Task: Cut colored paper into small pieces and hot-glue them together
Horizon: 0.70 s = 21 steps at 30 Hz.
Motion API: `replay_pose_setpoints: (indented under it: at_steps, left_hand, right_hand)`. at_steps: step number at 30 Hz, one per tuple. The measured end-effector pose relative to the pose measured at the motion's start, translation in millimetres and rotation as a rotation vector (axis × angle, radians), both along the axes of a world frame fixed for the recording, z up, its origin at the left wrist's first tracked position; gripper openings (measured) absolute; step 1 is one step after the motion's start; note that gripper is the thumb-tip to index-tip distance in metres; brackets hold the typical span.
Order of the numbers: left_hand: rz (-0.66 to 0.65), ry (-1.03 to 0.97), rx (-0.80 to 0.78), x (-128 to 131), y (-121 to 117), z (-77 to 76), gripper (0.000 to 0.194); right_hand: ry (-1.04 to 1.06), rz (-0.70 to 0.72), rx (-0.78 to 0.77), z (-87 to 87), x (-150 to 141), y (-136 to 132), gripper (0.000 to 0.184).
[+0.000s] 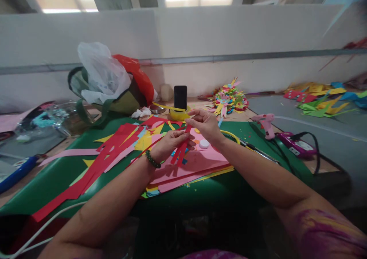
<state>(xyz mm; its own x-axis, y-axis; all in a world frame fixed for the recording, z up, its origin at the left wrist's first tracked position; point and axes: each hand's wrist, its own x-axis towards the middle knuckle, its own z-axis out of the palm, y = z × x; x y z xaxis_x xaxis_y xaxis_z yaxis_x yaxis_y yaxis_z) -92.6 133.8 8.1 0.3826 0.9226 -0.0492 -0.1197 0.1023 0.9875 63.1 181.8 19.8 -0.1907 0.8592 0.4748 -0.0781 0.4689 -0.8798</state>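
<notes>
Above the pink paper [206, 160], near the front edge of the green mat [237, 182], the red strips [181, 152] slant, their long axis running from the top right down to the lower left. Two tails are visible. The left hand [174, 142] pinches them with its fingers; the right hand [205, 125] pinches their upper end. One round white cap [204, 144] lies beside.

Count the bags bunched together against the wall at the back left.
3: a green bag standing open, a white plastic bag bulging from its top, and a red bag at its right side. More may be hidden inside.
</notes>
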Motion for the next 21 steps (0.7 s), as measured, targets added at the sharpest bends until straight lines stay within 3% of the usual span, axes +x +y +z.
replay_pose_setpoints:
  at_steps: [5,15,21]
  left_hand:
    - [0.020,0.088,0.050,-1,-4,8.5,0.035]
    - [0.116,-0.006,0.064,2,1,4.8,0.042]
    - [0.161,-0.031,-0.027,-3,0,13.6,0.027]
  right_hand:
    - [0.023,0.045,-0.032,2.9,3,4,0.040]
    - [-0.099,0.015,0.180,-2.5,-6,-12,0.024]
    - [-0.007,-0.140,0.249,23.9,20,-2,0.031]
